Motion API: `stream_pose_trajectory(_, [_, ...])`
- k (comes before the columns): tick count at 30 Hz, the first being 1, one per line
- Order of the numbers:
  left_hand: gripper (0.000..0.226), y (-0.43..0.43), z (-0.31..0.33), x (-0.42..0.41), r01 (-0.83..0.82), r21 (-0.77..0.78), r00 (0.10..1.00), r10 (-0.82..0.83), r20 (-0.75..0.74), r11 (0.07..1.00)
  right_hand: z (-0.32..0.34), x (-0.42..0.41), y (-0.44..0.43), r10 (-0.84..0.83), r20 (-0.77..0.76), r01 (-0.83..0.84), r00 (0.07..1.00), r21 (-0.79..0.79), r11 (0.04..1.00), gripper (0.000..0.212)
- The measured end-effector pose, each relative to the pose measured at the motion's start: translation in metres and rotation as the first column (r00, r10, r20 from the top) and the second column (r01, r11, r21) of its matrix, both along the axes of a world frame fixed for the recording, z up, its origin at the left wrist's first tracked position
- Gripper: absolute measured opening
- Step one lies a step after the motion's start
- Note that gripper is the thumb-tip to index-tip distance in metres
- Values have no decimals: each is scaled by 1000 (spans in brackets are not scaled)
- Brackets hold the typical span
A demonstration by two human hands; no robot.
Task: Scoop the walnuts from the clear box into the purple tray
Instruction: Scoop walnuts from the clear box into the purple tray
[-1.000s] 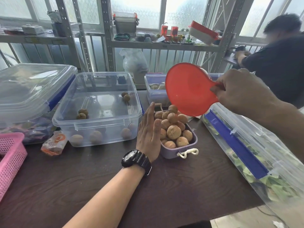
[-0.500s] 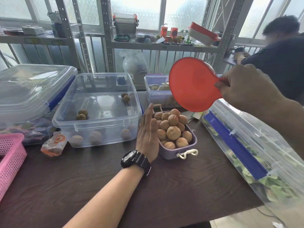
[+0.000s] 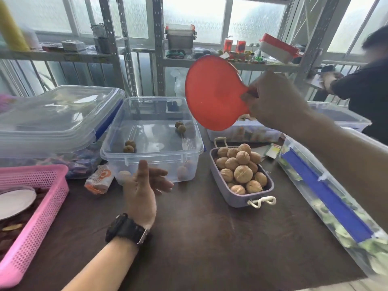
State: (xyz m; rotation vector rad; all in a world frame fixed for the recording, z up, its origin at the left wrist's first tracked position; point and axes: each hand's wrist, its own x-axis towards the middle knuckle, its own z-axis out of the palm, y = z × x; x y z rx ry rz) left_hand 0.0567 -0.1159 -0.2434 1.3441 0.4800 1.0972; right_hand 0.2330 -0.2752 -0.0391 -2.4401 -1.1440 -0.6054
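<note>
The purple tray (image 3: pixel 222 186) stands on the dark table, heaped with walnuts (image 3: pixel 241 169). To its left is the clear box (image 3: pixel 117 153), with several walnuts (image 3: pixel 129 146) left on its floor. My right hand (image 3: pixel 273 99) grips the handle of a red scoop (image 3: pixel 212 93), held up above the box's right edge, its back toward me. My left hand (image 3: pixel 144 185) hovers in front of the clear box, fingers spread and relaxed, holding nothing. A black watch is on that wrist.
A pink basket (image 3: pixel 31 217) sits at the left front, a large lidded clear bin (image 3: pixel 52 120) behind it. A long clear box with a blue clip (image 3: pixel 327 198) lies on the right. A snack packet (image 3: pixel 98 179) lies by the clear box. Another person (image 3: pixel 361 89) works at the far right.
My left hand has left the purple tray's side and moved left, in front of the clear box. The red scoop has risen and shifted left, away from above the tray.
</note>
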Motion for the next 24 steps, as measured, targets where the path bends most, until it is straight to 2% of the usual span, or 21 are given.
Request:
stream_pose_trajectory(2, [66, 21, 0, -16, -45, -72, 999, 45, -3, 996, -5, -6, 29, 47, -4, -47, 999, -16, 999, 31])
stream_pose_trajectory(5, [58, 43, 2, -26, -84, -175, 996, 86, 7, 981, -15, -16, 77, 89, 28, -87, 996, -71, 994, 23])
stream_pose_trajectory(10, [55, 49, 3, -22, -142, -230, 986, 157, 48, 963, -44, -28, 143, 122, 68, -101, 990, -256, 961, 5])
stream_pose_trajectory(15, [53, 51, 2, -20, -147, -251, 980, 175, 92, 957, -70, -39, 185, 165, 89, -122, 982, -368, 922, 24])
stream_pose_trajectory(18, [55, 52, 3, -19, -166, -246, 979, 190, 75, 955, -74, -45, 204, 203, 52, -170, 978, -371, 913, 17])
stream_pose_trajectory(20, [56, 53, 2, -18, -171, -240, 977, 195, 82, 956, -75, -46, 213, 162, -55, -171, 985, -370, 913, 5])
stream_pose_trajectory(24, [55, 55, 0, -17, -168, -226, 975, 195, 104, 960, -80, -37, 214, 54, -343, -182, 938, -352, 918, 21])
